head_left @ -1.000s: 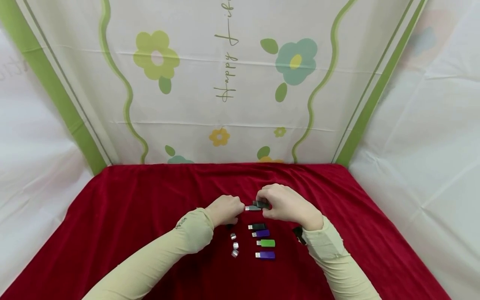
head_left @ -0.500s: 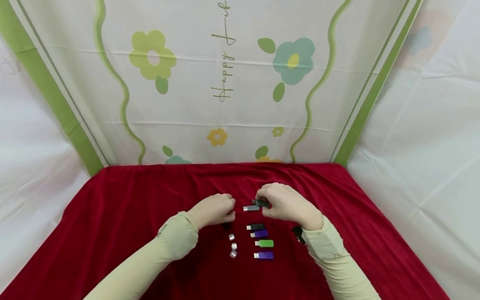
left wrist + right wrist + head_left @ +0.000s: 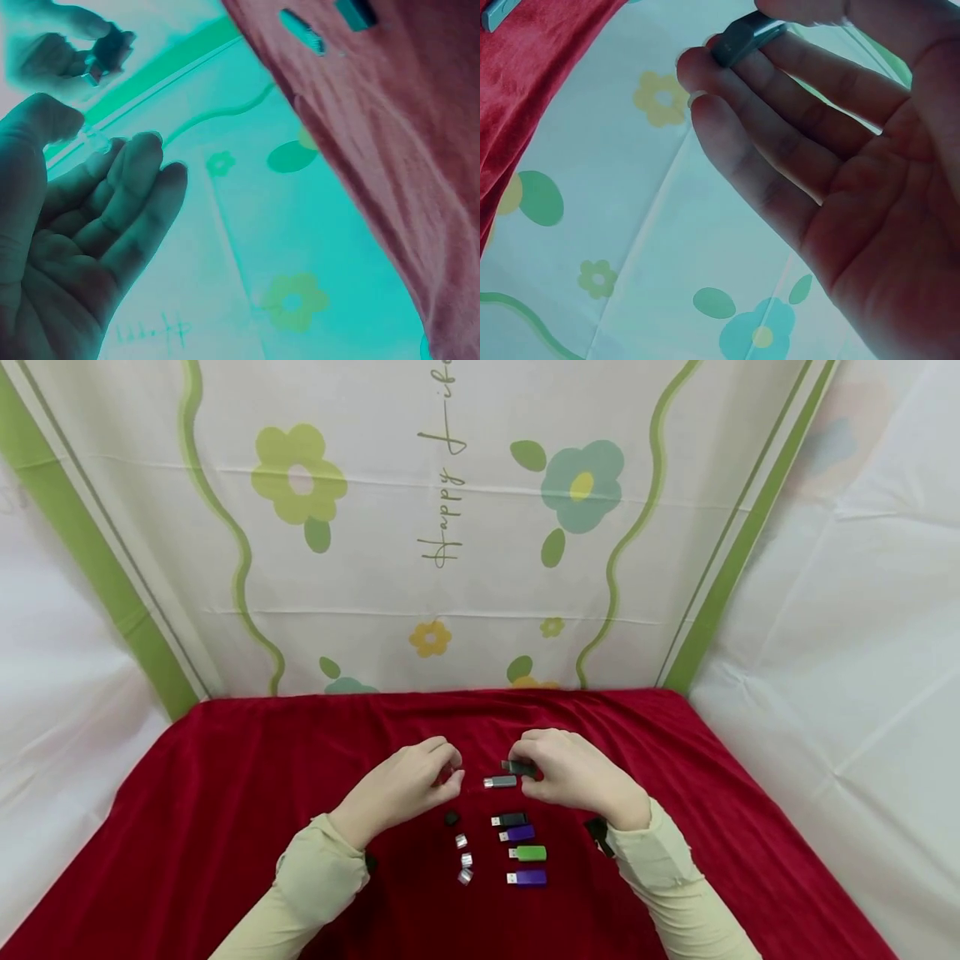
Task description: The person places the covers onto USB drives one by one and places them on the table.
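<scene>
My left hand (image 3: 408,781) is raised over the red cloth, left of the row of USB sticks. Its thumb and index finger pinch a small clear cap (image 3: 95,140). Across from it, my right hand (image 3: 576,774) grips a dark USB stick (image 3: 519,768) between thumb and fingers, the plug end pointing left. Just below that stick lies a grey USB stick (image 3: 500,782) with a pale, shiny left end. Nearer me are a black USB stick (image 3: 513,819), a purple one (image 3: 517,833), a green one (image 3: 531,853) and another purple one (image 3: 530,878), plugs facing left.
Left of the sticks, a small black cap (image 3: 451,818) and clear caps (image 3: 467,860) form a column on the red cloth (image 3: 300,760). White fabric walls (image 3: 450,577) printed with flowers stand around the table's back and sides.
My left hand has drawn back leftward from the grey USB stick's end, uncovering the small black cap. My right hand keeps hold of the dark USB stick in nearly the same place.
</scene>
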### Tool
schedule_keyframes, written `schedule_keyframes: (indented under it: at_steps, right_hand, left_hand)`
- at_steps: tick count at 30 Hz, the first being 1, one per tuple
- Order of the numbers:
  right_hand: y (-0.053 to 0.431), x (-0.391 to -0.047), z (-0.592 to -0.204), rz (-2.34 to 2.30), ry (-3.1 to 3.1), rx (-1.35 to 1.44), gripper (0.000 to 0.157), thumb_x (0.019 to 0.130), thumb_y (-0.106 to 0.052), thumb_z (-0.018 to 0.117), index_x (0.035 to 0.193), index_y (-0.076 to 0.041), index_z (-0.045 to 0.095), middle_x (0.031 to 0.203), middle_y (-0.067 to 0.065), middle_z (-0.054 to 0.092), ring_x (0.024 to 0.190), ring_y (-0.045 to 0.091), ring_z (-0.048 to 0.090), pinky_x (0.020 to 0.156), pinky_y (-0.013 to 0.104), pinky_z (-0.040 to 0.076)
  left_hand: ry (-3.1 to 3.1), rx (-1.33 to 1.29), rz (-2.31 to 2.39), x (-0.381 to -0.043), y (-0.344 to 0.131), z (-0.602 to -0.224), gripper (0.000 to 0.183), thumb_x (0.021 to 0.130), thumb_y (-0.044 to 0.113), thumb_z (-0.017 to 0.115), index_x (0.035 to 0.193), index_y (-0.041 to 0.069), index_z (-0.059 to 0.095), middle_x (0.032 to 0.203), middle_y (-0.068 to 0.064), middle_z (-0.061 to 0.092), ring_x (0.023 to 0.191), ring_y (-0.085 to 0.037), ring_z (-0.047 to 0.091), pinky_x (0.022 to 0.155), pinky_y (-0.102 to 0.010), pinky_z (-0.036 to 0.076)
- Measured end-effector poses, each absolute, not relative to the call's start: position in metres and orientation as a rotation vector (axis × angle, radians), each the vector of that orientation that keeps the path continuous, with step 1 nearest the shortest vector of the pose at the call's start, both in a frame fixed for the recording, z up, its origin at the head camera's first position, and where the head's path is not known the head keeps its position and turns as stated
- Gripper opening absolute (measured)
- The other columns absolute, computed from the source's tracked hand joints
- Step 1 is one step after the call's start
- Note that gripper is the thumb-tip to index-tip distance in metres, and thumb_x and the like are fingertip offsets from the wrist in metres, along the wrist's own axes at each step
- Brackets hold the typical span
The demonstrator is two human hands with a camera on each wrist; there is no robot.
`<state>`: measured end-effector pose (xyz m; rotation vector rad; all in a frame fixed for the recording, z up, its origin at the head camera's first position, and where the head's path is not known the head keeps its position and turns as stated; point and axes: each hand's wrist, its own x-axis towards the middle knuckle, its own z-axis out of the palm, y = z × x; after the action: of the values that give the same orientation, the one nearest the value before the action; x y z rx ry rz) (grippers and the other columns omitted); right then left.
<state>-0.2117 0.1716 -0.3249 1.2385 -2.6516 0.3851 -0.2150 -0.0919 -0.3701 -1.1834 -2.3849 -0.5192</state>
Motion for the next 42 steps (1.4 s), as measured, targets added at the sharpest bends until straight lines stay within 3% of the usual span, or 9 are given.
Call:
schedule_keyframes:
  at_steps: [19,42]
  right_hand:
    - [0.162,-0.210,-0.332,0.329,-2.412,1.309,0.021,0.075,-0.004,0.077,0.095,-0.008,0.073,0.081,-0.003,0.056,0.062,0.004,0.045,0.056,0.017,0.042]
    - [0.147,-0.206,-0.339,0.371,-2.360,1.351,0.018,0.077,-0.004,0.076,0.094,-0.009,0.071,0.083,-0.002,0.056,0.063,0.003,0.045,0.054,0.013,0.039]
  left_hand:
    - [-2.183,-1.192,-0.393,-0.204,-0.093,-0.366,0.017,0.084,0.011,0.075,0.096,0.004,0.066,0.088,-0.002,0.061,0.055,-0.004,0.050,0.051,-0.013,0.044]
    - [-2.223,-1.187,-0.299,-0.199,-0.086,-0.365,0.018,0.085,0.014,0.077,0.096,0.004,0.067,0.084,-0.001,0.057,0.055,-0.005,0.045,0.050,-0.013,0.041]
